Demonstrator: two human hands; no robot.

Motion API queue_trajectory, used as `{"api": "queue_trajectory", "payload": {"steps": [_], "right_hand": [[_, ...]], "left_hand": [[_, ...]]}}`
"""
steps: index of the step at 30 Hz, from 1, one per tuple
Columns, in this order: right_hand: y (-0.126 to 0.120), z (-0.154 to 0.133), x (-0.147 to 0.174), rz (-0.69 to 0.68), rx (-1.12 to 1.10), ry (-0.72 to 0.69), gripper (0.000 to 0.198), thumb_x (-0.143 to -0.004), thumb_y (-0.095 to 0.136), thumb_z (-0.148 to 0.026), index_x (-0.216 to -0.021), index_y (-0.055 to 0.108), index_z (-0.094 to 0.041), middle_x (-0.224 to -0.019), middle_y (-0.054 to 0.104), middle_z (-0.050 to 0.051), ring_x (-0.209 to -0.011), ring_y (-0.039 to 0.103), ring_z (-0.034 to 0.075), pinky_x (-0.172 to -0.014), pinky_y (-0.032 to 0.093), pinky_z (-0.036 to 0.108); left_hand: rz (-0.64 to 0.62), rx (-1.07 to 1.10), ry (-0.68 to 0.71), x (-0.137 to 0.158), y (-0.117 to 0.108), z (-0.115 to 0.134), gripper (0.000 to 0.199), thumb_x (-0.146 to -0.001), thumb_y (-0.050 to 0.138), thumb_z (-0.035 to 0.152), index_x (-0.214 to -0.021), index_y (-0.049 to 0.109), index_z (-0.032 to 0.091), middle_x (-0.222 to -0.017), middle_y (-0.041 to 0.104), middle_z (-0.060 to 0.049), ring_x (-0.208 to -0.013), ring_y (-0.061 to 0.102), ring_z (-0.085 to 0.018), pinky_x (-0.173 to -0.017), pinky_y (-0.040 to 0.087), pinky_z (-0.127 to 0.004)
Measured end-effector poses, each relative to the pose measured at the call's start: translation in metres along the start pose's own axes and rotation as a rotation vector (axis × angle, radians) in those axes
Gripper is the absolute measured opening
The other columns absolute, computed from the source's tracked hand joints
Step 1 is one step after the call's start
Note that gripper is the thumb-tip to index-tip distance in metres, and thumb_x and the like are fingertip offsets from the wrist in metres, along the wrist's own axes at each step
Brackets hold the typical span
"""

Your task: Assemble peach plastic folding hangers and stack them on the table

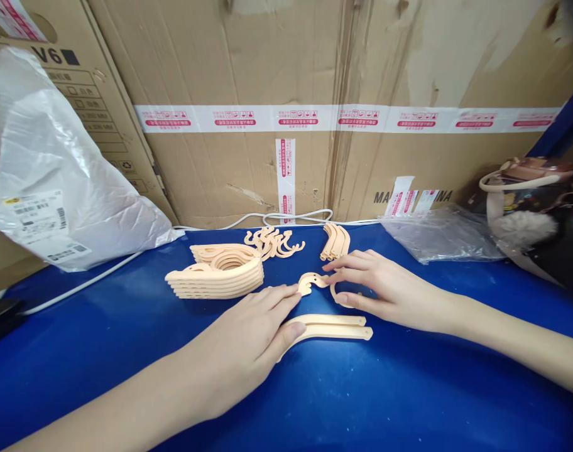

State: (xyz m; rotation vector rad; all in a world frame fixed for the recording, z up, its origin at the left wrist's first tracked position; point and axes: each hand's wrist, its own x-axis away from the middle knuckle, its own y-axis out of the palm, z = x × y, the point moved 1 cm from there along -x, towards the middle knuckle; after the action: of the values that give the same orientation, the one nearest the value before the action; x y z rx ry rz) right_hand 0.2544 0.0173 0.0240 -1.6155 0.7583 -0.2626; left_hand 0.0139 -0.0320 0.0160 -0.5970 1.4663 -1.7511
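Observation:
Flat on the blue table lies a beige plastic folding-hanger piece with two long slotted arms (336, 327), their left ends under my left hand (261, 333). The thumb of this hand presses on the arms, and its outstretched fingertips touch a curved hook part (310, 280). From the right, my right hand (390, 292) has bent fingers and thumb around a thin curved hook end (339, 296), partly hidden by the fingers. Behind my left hand stands a neat stack of beige hangers (215, 282).
Loose hooks (273, 243) lie in a pile behind, with bundled curved arms (335, 242) beside them. A white plastic parcel (65, 163), a white cable (83, 282), a clear bag (442, 232) and a dark bag (541, 220) flank them. Large cardboard boxes (249, 56) form the back.

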Motion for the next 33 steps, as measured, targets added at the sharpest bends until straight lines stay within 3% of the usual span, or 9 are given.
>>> {"api": "queue_trajectory", "payload": {"steps": [5, 10, 16, 19, 26, 33], "right_hand": [[0.005, -0.001, 0.001, -0.055, -0.011, -0.015, 0.039, -0.097, 0.044, -0.041, -0.129, 0.056, -0.023, -0.132, 0.057, 0.008, -0.122, 0.05, 0.023, -0.099, 0.035, 0.041], [0.008, -0.002, 0.0, -0.029, -0.005, -0.018, 0.039, -0.096, 0.045, -0.041, -0.128, 0.057, -0.022, -0.131, 0.057, 0.011, -0.12, 0.051, 0.024, -0.098, 0.038, 0.043], [0.009, -0.001, 0.001, -0.035, -0.021, -0.016, 0.037, -0.099, 0.04, -0.038, -0.128, 0.056, -0.022, -0.132, 0.056, 0.01, -0.122, 0.05, 0.024, -0.1, 0.037, 0.045], [0.008, 0.004, 0.001, 0.034, -0.011, 0.015, 0.036, -0.099, 0.038, -0.034, -0.127, 0.056, -0.02, -0.13, 0.058, 0.009, -0.12, 0.051, 0.023, -0.1, 0.037, 0.044], [0.007, 0.019, 0.001, 0.13, 0.201, -0.031, 0.026, -0.096, 0.042, -0.022, -0.109, 0.064, -0.019, -0.108, 0.065, 0.009, -0.098, 0.058, 0.022, -0.083, 0.044, 0.037], [0.012, 0.024, 0.001, 0.106, 0.41, -0.087, 0.032, -0.099, 0.038, -0.025, -0.112, 0.066, -0.017, -0.094, 0.062, 0.009, -0.084, 0.054, 0.021, -0.072, 0.04, 0.033]], "left_hand": [[-0.061, 0.014, -0.063, 0.002, 0.002, -0.004, 0.055, -0.1, 0.02, 0.05, -0.144, 0.037, 0.022, -0.149, 0.039, -0.005, -0.136, 0.036, -0.026, -0.11, 0.03, -0.047], [-0.082, -0.001, -0.064, 0.003, 0.007, -0.004, 0.062, -0.098, 0.018, 0.055, -0.147, 0.03, 0.02, -0.153, 0.03, -0.006, -0.14, 0.026, -0.029, -0.113, 0.025, -0.051], [-0.05, -0.011, -0.059, 0.002, 0.012, -0.003, 0.064, -0.098, 0.018, 0.055, -0.148, 0.027, 0.017, -0.153, 0.028, -0.008, -0.14, 0.026, -0.029, -0.113, 0.024, -0.051], [-0.024, -0.013, -0.034, 0.003, 0.014, -0.003, 0.063, -0.098, 0.021, 0.054, -0.148, 0.027, 0.016, -0.153, 0.03, -0.009, -0.14, 0.028, -0.028, -0.114, 0.024, -0.048], [0.06, -0.012, 0.02, 0.005, 0.019, -0.007, 0.06, -0.098, 0.028, 0.052, -0.147, 0.03, 0.017, -0.151, 0.033, -0.01, -0.138, 0.032, -0.029, -0.113, 0.026, -0.048], [0.077, -0.015, 0.024, 0.006, 0.022, -0.009, 0.063, -0.097, 0.029, 0.054, -0.147, 0.028, 0.016, -0.152, 0.032, -0.01, -0.139, 0.03, -0.029, -0.112, 0.026, -0.048]]}}
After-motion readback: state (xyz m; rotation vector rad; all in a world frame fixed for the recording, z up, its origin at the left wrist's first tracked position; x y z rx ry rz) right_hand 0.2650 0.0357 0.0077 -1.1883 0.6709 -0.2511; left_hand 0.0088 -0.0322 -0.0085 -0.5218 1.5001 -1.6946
